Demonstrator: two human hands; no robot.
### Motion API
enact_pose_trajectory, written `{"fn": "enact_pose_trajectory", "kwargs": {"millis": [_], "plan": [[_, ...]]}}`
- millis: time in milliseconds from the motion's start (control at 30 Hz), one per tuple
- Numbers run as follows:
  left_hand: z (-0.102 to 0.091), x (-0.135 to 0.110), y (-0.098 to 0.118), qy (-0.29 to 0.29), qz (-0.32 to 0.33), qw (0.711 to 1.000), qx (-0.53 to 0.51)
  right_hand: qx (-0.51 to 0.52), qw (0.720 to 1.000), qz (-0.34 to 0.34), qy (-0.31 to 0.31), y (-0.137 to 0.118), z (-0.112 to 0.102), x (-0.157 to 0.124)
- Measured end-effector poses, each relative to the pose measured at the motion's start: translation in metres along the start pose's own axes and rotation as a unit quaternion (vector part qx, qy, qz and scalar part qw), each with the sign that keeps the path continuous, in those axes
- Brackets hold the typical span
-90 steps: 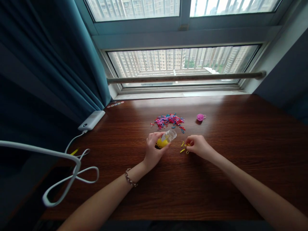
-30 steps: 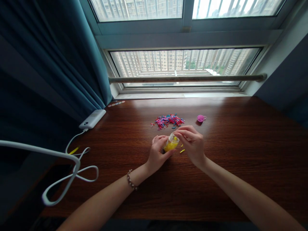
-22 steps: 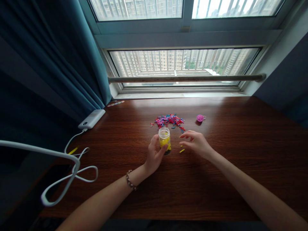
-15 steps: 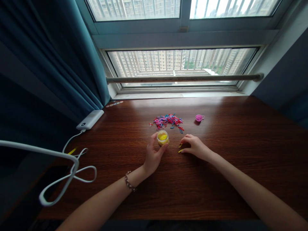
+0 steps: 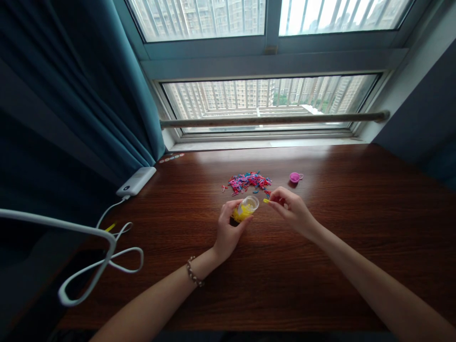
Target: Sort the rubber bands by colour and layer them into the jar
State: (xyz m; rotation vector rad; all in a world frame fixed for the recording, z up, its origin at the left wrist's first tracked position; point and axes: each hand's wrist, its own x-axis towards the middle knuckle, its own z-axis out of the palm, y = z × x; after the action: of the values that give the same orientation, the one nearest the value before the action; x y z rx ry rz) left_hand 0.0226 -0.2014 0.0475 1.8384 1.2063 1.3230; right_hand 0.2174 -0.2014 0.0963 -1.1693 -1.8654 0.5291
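One small yellow piece (image 5: 266,201), pinched by the right hand (image 5: 292,212) just below and right of frame centre, points roughly left, just right of the tilted open jar (image 5: 239,209); the left hand (image 5: 227,232) curls around that jar.

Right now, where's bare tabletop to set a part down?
Widest: tabletop right of the pink cap, beyond the right forearm. Also bare: near side, between that and the left forearm; left, between white device and left hand. Crowded: the middle, with the coloured clip pile, jar in left grip, yellow clip in right hand.
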Motion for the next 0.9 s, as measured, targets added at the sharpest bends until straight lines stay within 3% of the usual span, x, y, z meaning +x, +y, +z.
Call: {"fn": "enact_pose_trajectory", "kwargs": {"millis": [133,400,567,633,767,900], "plan": [[0.000,0.000,0.004,-0.013,0.047,0.998,0.038,-0.007,1.000,-0.009,0.016,-0.025,0.001,0.007],[0.000,-0.001,0.002,-0.038,0.055,0.997,0.029,-0.140,0.990,-0.021,-0.021,-0.033,0.001,0.003],[0.006,-0.007,-0.003,-0.072,-0.014,0.994,-0.086,-0.014,0.997,0.009,0.074,-0.033,0.002,-0.009],[0.009,-0.011,-0.004,-0.088,-0.029,0.987,-0.134,0.046,0.996,0.035,0.068,-0.030,0.010,-0.017],[0.014,-0.017,-0.003,-0.127,-0.022,0.978,-0.162,0.174,0.980,0.100,-0.002,-0.023,0.026,-0.030],[0.014,-0.016,0.001,-0.152,0.020,0.980,-0.126,0.229,0.966,0.118,0.032,-0.015,0.015,-0.031]]}}
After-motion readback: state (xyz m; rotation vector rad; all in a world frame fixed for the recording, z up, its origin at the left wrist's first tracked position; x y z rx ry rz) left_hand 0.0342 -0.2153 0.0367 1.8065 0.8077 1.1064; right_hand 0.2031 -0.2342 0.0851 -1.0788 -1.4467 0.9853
